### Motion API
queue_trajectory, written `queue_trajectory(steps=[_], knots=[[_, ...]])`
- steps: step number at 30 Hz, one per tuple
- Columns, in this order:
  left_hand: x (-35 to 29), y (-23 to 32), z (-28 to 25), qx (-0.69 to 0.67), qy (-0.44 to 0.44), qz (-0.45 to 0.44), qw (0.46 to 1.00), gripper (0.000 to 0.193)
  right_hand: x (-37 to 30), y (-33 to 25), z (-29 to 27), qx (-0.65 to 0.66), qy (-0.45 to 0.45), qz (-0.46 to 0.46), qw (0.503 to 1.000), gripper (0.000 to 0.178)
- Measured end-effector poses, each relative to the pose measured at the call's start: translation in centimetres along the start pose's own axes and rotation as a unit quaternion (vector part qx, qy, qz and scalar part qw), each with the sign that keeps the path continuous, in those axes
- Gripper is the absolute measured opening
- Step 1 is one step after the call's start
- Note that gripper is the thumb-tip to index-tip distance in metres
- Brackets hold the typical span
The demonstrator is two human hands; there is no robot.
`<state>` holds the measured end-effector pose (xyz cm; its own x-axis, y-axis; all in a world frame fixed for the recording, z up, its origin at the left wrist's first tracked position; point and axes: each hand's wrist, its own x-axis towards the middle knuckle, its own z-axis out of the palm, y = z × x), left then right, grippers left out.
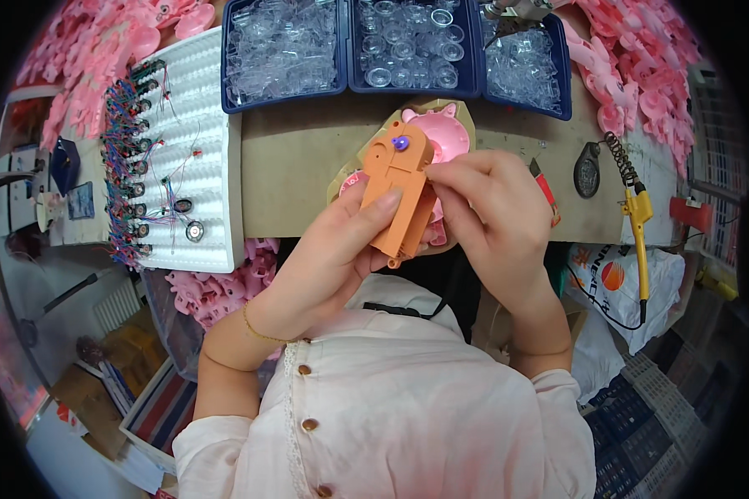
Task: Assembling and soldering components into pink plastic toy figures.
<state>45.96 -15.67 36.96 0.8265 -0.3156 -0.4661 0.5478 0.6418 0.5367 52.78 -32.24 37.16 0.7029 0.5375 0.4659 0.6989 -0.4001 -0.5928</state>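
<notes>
My left hand is closed round an orange plastic housing, tilted over the front edge of the table. A small purple knob sits near its rounded upper end. The fingertips of my right hand pinch together at the housing's right edge; whatever they hold, if anything, is hidden. Behind the housing lies a pink plastic shell with small ears, resting on an olive-coloured piece. Part of the pink shell is covered by the housing and my hands.
Blue bins of clear plastic parts line the back. A white ribbed tray at left carries wired speakers. Pink parts pile up at both far corners. A yellow soldering iron hangs from a coil at right, near a dark oval object.
</notes>
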Motion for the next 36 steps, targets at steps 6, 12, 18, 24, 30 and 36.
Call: queue_trajectory(steps=[6,12,18,24,30,36], knots=[[0.5,-0.4,-1.3,-0.198,-0.049,-0.084,0.975,0.041,0.2,0.0,0.2,0.132,-0.013,0.130,0.983,0.011],[0.8,-0.7,-1.9,-0.245,-0.041,-0.060,0.967,0.041,0.3,0.6,-0.2,0.204,0.011,0.173,0.963,0.012],[0.9,-0.7,-1.5,-0.208,-0.022,-0.066,0.976,0.040,0.5,0.7,0.0,0.138,-0.041,0.118,0.983,0.013],[0.9,-1.0,-1.7,-0.218,-0.033,-0.065,0.973,0.039,0.6,0.7,0.0,0.066,-0.040,0.068,0.995,0.014],[1.0,-0.8,-1.5,-0.221,-0.033,-0.062,0.973,0.038,0.7,0.5,0.2,0.049,-0.041,0.075,0.995,0.015],[1.0,-0.5,-1.0,-0.137,-0.020,-0.052,0.989,0.038,0.8,0.4,0.3,-0.021,-0.030,0.021,0.999,0.017]])
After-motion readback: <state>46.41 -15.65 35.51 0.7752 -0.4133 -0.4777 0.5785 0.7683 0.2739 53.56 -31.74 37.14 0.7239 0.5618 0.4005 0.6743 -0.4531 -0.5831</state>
